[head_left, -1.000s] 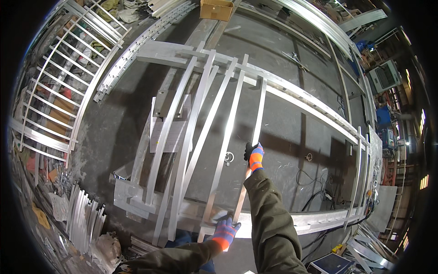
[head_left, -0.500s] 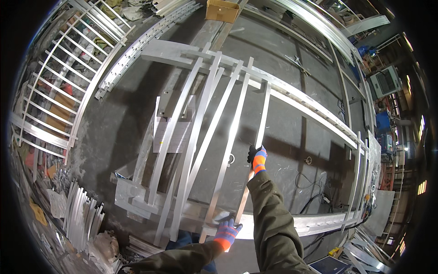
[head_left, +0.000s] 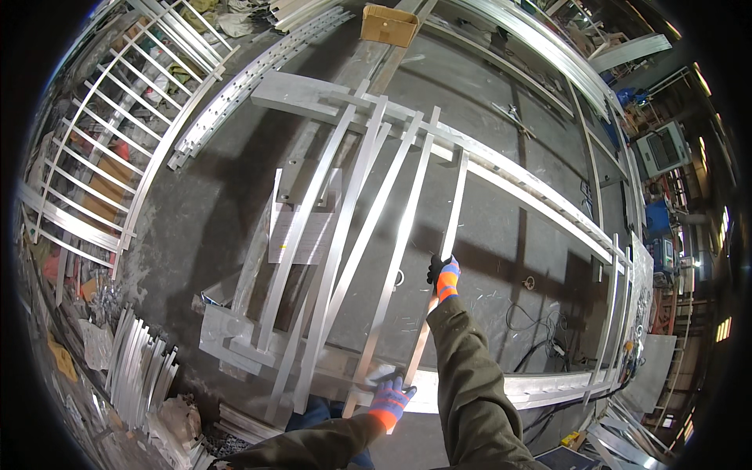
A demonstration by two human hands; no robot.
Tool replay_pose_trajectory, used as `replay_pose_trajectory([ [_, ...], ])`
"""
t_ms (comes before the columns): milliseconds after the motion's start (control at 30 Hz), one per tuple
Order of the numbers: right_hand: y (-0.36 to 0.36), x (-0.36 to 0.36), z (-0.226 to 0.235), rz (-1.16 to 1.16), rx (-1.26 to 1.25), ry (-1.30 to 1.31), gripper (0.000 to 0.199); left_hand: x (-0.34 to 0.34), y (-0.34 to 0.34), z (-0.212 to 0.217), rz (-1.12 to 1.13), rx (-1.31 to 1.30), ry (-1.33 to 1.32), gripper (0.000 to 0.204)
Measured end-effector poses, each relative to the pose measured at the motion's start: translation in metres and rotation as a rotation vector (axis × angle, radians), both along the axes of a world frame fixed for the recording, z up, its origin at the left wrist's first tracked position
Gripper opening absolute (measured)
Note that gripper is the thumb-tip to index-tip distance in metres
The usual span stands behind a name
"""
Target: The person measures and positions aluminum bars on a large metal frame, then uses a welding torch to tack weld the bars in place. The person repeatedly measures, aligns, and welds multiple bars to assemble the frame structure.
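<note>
My right hand [head_left: 446,277], in an orange and blue glove with dark fingertips, is closed around the middle of a silver metal bar [head_left: 455,207]. That bar runs between the far rail [head_left: 517,175] and the near rail [head_left: 540,385] of a metal frame. At the near rail, my left hand [head_left: 390,403], gloved alike, has its fingers curled over the same bar's near end. Left of it, several loose bars, among them one slim bar [head_left: 404,235] and a wider one [head_left: 341,227], lie across both rails at uneven angles.
A white sheet [head_left: 301,235] lies below the bars at left. Beyond are a perforated metal strip [head_left: 235,90], a cardboard box [head_left: 389,27] and a barred panel [head_left: 168,149]. Stacked metal strips [head_left: 141,364] stand at lower left. Cables [head_left: 540,325] lie on the floor at right.
The whole view has shifted slightly, with the far rail and bars sitting a little lower and further right. Both hands keep their places on the bar.
</note>
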State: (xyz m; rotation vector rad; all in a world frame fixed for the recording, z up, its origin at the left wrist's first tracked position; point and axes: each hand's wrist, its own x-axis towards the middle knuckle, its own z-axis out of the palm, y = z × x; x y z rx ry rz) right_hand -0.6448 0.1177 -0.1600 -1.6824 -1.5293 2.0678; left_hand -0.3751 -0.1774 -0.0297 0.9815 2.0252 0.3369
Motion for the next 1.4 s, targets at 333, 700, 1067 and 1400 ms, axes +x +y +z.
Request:
replay_pose_trajectory([
  [333,-0.005,0.014,0.039,0.407,0.595,-0.29,0.065,-0.032,-0.019,0.03,0.245,0.28,0.034,0.071],
  [700,-0.25,0.138,0.136,0.494,-0.237,0.26,0.04,-0.161,-0.19,0.015,0.819,-0.203,0.069,0.124],
  [1067,-0.34,0.15,0.182,0.218,-0.058,0.254,0.056,-0.12,-0.147,-0.031,1.691,0.88,-1.293,0.044],
  [1400,-0.202,0.386,0.294,-0.108,0.2,0.497,0.061,0.083,-0.017,0.069,0.939,0.846,-2.066,0.039],
])
